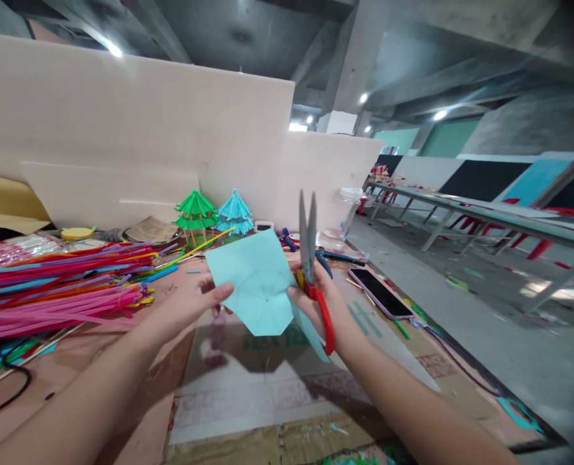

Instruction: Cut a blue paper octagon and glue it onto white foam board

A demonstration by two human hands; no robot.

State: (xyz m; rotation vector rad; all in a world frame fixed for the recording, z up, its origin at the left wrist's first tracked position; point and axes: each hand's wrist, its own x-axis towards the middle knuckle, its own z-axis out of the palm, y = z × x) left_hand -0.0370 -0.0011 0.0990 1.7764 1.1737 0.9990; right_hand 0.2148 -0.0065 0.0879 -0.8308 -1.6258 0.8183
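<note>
Here, the paper is raised above the surface, so both hands can work it:

- Your left hand pinches the light blue paper steady.
- Your right hand grips the red-handled scissors, blades nearly shut, beside the paper's edge.

Dim hall, glaring ceiling lamps, edges warped, blurred.
</note>
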